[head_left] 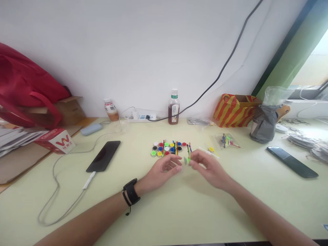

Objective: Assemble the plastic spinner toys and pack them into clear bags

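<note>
My right hand pinches a small bright green piece between thumb and fingertips; it is blurred, so its kind does not show. Just left of it, my left hand has its fingers curved and apart, with nothing visible in them. Past the left fingertips, small round discs in white, red, yellow, blue, green and black lie in rows. Thin coloured sticks lie across them. A few dark sticks rest to the right, close to the green piece. One yellow disc lies beyond my right hand.
A clear bag of small coloured parts lies to the right. Behind stand a drink bottle and a power strip. A black phone on a cable lies left, a dark flat device right. A striped bag stands behind.
</note>
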### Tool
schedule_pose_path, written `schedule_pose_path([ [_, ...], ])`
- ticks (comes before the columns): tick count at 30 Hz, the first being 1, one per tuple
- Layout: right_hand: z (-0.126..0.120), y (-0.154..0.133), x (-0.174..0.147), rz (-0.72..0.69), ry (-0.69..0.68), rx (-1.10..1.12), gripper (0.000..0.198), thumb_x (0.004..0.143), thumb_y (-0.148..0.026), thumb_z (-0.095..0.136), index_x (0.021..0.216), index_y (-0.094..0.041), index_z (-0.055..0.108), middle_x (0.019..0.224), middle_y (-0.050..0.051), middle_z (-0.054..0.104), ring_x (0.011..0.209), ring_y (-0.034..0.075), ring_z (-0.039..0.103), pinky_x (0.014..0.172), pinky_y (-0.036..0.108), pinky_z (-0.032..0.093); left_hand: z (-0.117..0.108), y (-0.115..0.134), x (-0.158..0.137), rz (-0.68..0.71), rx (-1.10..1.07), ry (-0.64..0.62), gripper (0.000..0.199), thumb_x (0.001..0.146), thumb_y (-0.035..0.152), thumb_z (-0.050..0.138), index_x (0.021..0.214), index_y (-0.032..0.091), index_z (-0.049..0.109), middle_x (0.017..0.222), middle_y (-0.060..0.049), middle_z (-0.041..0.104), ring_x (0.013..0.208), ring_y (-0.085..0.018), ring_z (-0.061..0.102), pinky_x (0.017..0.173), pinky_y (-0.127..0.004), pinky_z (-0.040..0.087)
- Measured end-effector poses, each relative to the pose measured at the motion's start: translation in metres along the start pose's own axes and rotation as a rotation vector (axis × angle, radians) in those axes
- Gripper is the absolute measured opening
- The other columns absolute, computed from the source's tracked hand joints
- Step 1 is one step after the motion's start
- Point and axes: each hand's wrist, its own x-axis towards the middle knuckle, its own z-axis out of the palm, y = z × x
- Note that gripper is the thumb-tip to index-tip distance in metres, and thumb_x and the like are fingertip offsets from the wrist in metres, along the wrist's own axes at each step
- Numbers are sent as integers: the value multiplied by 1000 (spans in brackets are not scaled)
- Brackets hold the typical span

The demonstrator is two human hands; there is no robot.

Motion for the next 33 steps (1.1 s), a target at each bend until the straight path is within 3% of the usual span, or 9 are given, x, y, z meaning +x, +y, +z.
schedule_pose_path([
  [6,-85,-29,2,-216,572,-509,16,100,-37,60,101,-22,62,86,4,65,74,18,61,69,31,49,0,-1,-1,-41,114,-19,30,97,43,66,117,21,69,108,-8,70,94,-18,64,88,-34,54],
  [9,-99,-31,-5,-269,688,-719,12,99,-33,61,101,-21,63,84,4,65,70,17,59,67,31,47,0,-1,0,-28,135,-32,28,97,42,67,113,20,70,106,-7,70,93,-18,63,89,-34,53],
  [11,-90,-14,-10,-267,584,-752,11,100,-30,57,102,-21,63,89,6,67,72,18,60,70,32,48,0,-1,0,-19,140,-27,28,96,42,67,113,20,71,106,-7,70,93,-19,63,88,-35,53],
  [14,-66,24,-17,-139,191,-802,18,101,-22,47,91,-21,62,83,7,69,80,24,61,74,36,46,1,0,0,-23,140,-28,28,96,42,67,112,19,71,105,-8,70,91,-19,63,87,-35,53],
  [17,-54,49,-19,-12,-32,-861,21,100,-21,47,85,-22,62,79,8,70,85,28,60,76,40,44,1,2,0,-29,142,-40,27,95,42,67,109,19,72,104,-7,69,90,-18,62,87,-34,53],
  [26,-54,53,-13,88,-22,-1013,18,96,-16,51,83,-22,62,87,7,74,93,29,58,76,40,38,1,-1,-1,-25,196,-65,24,96,38,67,110,20,72,106,-7,70,90,-18,62,86,-33,53],
  [33,-58,60,15,166,-46,-1137,21,95,-13,54,80,-20,66,86,9,75,98,31,57,78,41,35,1,0,-1,-23,225,-77,24,96,39,67,110,20,72,107,-8,70,91,-19,63,86,-34,54],
])
